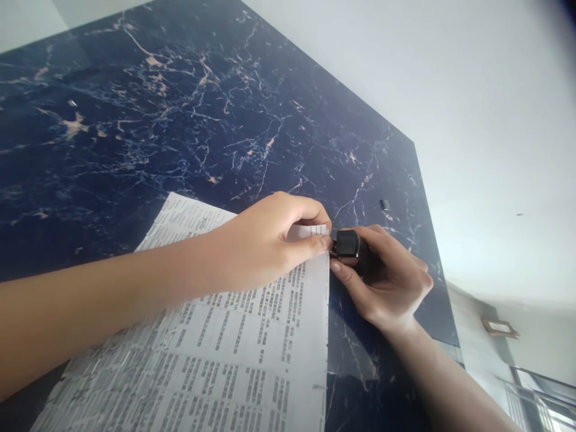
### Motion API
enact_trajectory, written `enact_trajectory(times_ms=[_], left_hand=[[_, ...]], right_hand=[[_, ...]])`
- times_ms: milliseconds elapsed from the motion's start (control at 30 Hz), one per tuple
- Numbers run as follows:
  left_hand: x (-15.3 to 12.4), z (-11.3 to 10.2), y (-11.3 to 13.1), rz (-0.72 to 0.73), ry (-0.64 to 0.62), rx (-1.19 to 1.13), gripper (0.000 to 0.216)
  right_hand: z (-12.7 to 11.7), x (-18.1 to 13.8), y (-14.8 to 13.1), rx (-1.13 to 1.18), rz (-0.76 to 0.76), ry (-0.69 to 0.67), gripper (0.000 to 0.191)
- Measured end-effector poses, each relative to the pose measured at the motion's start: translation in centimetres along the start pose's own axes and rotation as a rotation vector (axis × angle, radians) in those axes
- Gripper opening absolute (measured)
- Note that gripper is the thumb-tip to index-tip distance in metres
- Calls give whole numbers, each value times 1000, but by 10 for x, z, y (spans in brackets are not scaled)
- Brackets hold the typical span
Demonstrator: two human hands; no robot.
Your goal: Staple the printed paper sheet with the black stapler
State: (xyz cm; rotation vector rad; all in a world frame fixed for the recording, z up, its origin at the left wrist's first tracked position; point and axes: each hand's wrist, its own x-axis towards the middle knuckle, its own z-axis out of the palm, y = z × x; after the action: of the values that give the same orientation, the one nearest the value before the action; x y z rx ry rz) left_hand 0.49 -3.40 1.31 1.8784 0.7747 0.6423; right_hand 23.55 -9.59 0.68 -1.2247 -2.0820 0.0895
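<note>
A stack of printed paper sheets [252, 360] lies at an angle on a dark blue marbled table. My left hand [274, 240] reaches across it, with thumb and fingers closed on the sheets' right edge near the far corner. My right hand [391, 282] is wrapped round a black stapler [348, 244], seen nearly end-on. The stapler's near end is at the paper's edge, right beside my left thumb tip. My right thumb shows below the stapler; most of its body is hidden in the palm.
The marbled table [202, 120] stretches away to the far left. A small dark block [384, 205], perhaps a strip of staples, lies beyond my right hand near the table's right edge. A tiny shiny piece [72, 104] lies far left. A framed object [500, 327] is at the right.
</note>
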Motion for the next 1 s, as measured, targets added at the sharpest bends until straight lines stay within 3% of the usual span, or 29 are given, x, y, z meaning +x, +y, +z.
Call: enact_trajectory(times_ms=[200, 467, 567, 767, 1000], left_hand=[[2, -2, -1, -110, -55, -103, 21], [1, 4, 1, -139, 14, -60, 19], [-1, 7, 2, -117, 79, -14, 17], [-4, 11, 2, 16, 146, 72, 17], [-3, 15, 1, 122, 73, 421, 19]], right_hand=[[0, -1, 5, -46, -106, 41, 36], [-1, 2, 17, -298, -404, 207, 46], [-3, 2, 16, -371, -450, 246, 47], [-7, -6, 16, -436, -406, 181, 51], [-14, -11, 15, -571, -477, 48, 46]])
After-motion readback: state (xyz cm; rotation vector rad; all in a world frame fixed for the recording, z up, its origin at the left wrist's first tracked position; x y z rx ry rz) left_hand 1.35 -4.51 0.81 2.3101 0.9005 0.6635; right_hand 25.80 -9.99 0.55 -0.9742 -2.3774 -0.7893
